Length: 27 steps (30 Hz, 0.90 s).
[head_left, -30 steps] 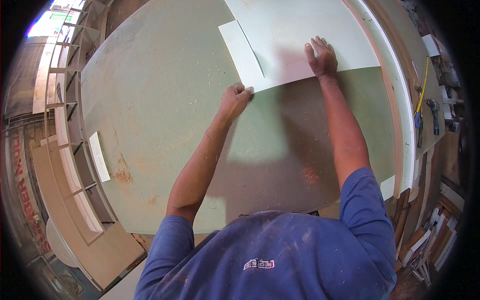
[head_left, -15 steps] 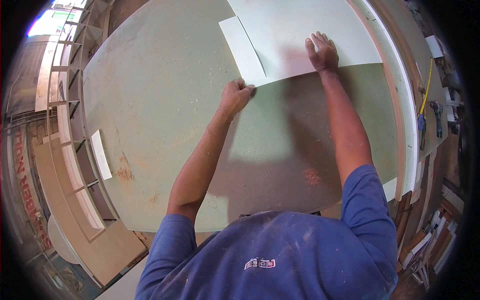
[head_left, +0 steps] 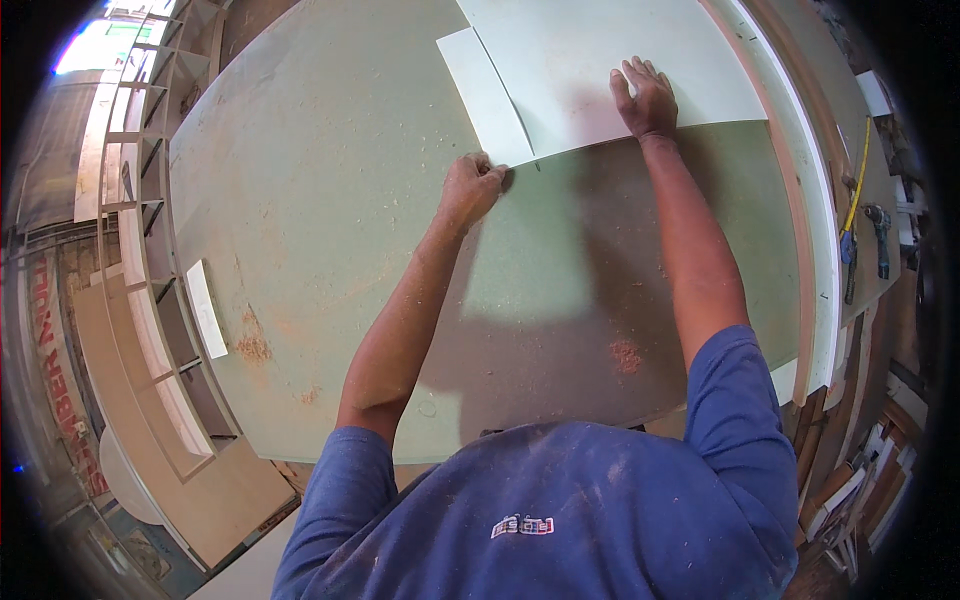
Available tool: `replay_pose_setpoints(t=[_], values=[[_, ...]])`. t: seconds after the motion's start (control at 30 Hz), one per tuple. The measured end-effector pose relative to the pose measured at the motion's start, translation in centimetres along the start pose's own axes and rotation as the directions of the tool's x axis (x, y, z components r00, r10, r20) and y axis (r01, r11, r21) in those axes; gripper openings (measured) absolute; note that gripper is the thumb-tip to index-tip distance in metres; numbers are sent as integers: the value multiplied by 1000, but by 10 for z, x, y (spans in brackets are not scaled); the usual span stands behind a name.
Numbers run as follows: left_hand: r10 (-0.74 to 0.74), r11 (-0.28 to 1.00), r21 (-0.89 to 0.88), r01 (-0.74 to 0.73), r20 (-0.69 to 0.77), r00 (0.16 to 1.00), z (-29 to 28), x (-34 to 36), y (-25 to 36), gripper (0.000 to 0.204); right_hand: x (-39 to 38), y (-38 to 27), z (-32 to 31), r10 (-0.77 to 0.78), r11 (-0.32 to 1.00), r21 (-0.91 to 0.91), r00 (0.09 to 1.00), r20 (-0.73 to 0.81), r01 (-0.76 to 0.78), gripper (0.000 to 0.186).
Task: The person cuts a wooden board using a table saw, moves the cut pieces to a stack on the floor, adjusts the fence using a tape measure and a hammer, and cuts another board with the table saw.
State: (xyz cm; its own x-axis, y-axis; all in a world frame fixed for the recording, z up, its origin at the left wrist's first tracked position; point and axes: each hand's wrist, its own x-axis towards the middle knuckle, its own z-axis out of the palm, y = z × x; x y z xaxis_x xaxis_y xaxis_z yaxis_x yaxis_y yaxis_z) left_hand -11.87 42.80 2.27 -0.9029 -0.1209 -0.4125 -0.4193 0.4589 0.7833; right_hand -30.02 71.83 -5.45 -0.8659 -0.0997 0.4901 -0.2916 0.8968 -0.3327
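Observation:
A large white sheet (head_left: 620, 40) lies on the green-grey tabletop (head_left: 330, 200), its near edge running left to right. Along its left side is a narrow white strip (head_left: 485, 95), with a dark line between the two. My left hand (head_left: 474, 188) is closed in a pinch at the near left corner of the strip, and the fingertips partly hide that corner. Flat on the sheet, close to its near edge, rests my right hand (head_left: 646, 102) with the fingers stretched out and the thumb apart. A short dark mark (head_left: 538, 166) shows on the tabletop by the sheet's edge.
A wooden rail (head_left: 790, 190) and a white strip border the right side. Beyond them lie a yellow measuring tape (head_left: 860, 175) and a drill (head_left: 880, 240). A small white offcut (head_left: 206, 308) lies at the left near a slatted wooden frame (head_left: 150, 250). Sawdust (head_left: 626, 356) is scattered about.
The sheet's near edge has shifted slightly away from me, and the dark mark now shows beside it. Strip and sheet now end nearly level. Both hands keep their pose, with a slight shift away.

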Motion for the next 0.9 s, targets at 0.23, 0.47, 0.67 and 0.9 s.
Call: replay_pose_setpoints(t=[0.23, 0.47, 0.67, 0.9], values=[[-5, 1000, -29, 5, -11, 1000, -1, 7, -9, 26, 2, -3, 3, 6, 1000, 13, 1000, 8, -6, 58], [-21, 999, -40, 17, -93, 995, 6, 12, -9, 27, 9, 1, 8, 3, 1000, 6, 1000, -8, -3, 59], [28, 993, 117, -8, -167, 986, 5, 4, -4, 29, 20, -5, 12, -25, 999, 28, 999, -34, 26, 59], [66, 973, 230, 2, -291, 954, 14, -6, -1, 35, 37, -11, 22, 42, 997, 62, 999, -14, -41, 56]])
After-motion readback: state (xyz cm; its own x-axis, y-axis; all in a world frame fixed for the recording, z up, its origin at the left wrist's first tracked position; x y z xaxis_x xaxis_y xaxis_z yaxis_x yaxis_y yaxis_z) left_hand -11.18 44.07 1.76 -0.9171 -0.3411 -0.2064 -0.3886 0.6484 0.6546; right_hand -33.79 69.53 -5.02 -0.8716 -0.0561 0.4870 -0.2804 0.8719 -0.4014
